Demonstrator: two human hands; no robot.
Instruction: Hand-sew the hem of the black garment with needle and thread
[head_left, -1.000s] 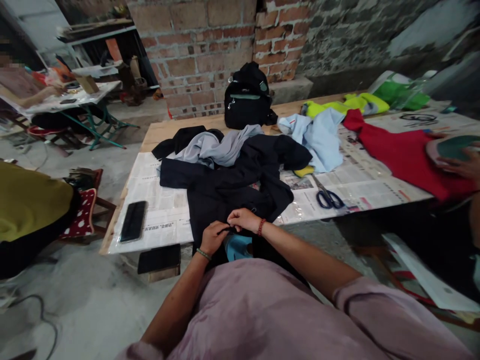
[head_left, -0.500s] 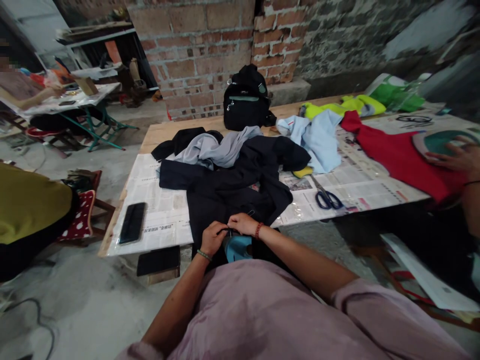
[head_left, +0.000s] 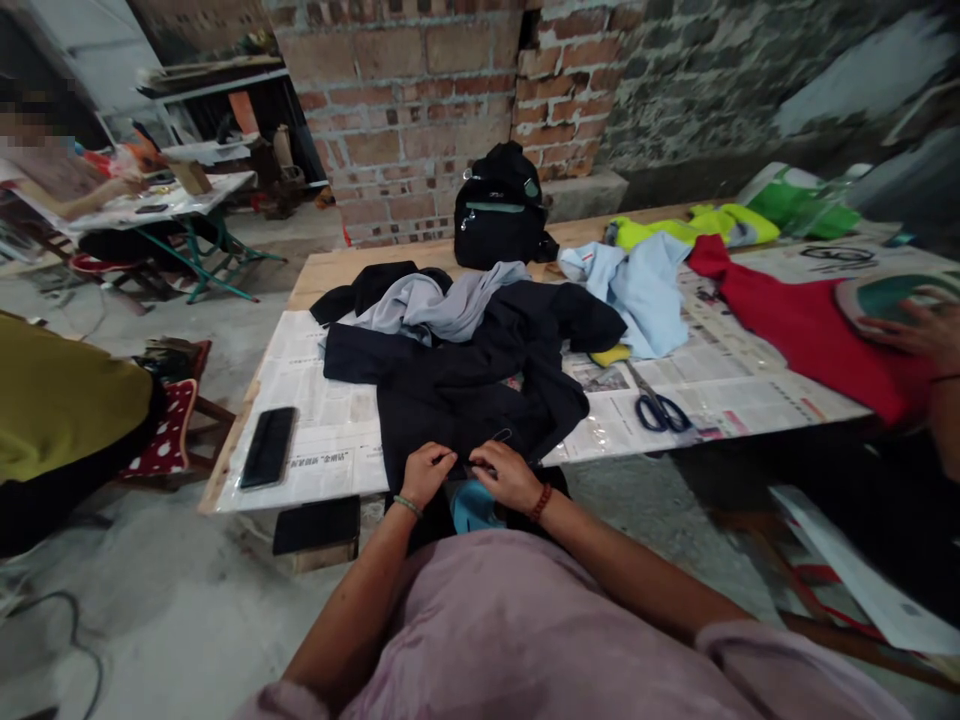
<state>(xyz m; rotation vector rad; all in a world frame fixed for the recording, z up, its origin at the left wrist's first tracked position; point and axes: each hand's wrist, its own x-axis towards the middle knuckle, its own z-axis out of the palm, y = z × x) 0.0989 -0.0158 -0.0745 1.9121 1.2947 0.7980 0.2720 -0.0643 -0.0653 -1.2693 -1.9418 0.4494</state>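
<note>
A dark garment [head_left: 442,405] lies crumpled over the front edge of the table, its near end reaching my lap. My left hand [head_left: 426,476] pinches the garment's near edge between thumb and fingers. Just to the right, a small gap away, my right hand [head_left: 510,478] is closed with its fingertips bent together at the same edge. Whatever is between those fingertips is too small to make out. A thin pale loop [head_left: 501,436] shows on the dark cloth above my right knuckles. Something blue [head_left: 476,507] sits below my hands.
Newspaper [head_left: 337,408] covers the table, with a phone [head_left: 268,447] at left. Blue-handled scissors [head_left: 661,410], a light blue garment [head_left: 651,300] and a black backpack [head_left: 499,225] lie beyond. At right, another person's hand [head_left: 919,320] rests by an iron [head_left: 870,300] on red cloth [head_left: 795,330].
My hands have come apart: the right has shifted right and slightly down, while the left stays at the garment's edge. The whole view has shifted slightly.
</note>
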